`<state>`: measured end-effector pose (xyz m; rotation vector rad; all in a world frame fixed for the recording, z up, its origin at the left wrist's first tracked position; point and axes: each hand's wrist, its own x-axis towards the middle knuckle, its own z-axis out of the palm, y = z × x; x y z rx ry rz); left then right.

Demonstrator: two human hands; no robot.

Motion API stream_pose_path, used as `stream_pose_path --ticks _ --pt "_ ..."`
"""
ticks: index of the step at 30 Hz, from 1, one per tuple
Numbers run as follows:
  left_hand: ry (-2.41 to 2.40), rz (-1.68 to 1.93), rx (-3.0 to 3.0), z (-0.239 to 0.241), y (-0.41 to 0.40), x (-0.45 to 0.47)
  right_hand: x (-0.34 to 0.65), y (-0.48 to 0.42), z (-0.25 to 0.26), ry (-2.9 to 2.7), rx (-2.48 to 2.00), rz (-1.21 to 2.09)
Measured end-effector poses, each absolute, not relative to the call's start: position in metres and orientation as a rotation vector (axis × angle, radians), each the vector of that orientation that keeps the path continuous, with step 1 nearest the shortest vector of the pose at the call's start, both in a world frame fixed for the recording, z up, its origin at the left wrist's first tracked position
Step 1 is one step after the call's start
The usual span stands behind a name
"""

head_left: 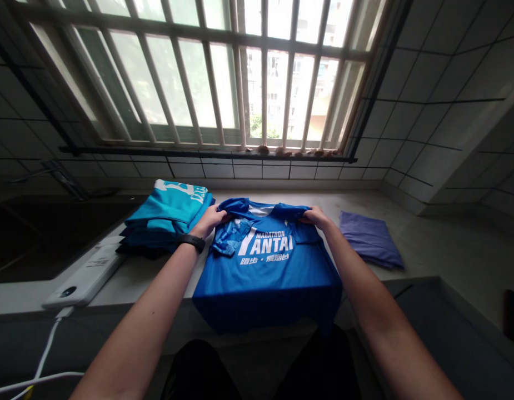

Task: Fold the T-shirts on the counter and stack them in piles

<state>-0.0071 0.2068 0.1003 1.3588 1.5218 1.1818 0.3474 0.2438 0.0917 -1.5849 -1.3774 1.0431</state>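
At frame centre, our left hand (210,219) and right hand (315,216) each gripped the blue shirt's (267,266) top edge.

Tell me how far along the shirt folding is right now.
Done: a stack of folded teal shirts beside the left hand, and a folded purple garment on the counter. In hand: both hands, right hand included, grip the blue shirt at its shoulders. Left: its lower half hangs unfolded over the edge.

Both arms outstretched, left hand (209,220), right hand (315,217), fingers curled closed
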Motion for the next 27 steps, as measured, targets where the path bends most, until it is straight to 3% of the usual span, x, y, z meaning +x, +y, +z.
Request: stream_pose_path --ticks 3,5,9,13,21,27 --pt "1.562 1.365 1.523 0.111 0.184 -0.012 0.349 0.224 0.092 -1.384 -1.322 0.938" --pt "1.533 1.301 1.722 0.11 0.157 -0.02 0.355 0.198 0.086 -1.451 -1.153 0.936" --pt "1.542 0.798 1.9 0.091 0.094 -0.034 0.369 0.134 0.065 -1.828 -1.081 1.006" --pt "1.61 0.439 2.058 0.072 0.068 -0.033 0.373 0.099 0.047 -2.102 -1.088 0.871" --pt "1.722 0.282 2.1 0.068 0.127 -0.026 0.369 0.141 0.027 -2.253 -1.198 0.641" --pt "1.788 0.413 2.096 0.078 0.182 -0.006 0.348 0.202 0.049 -2.137 -1.455 0.611"
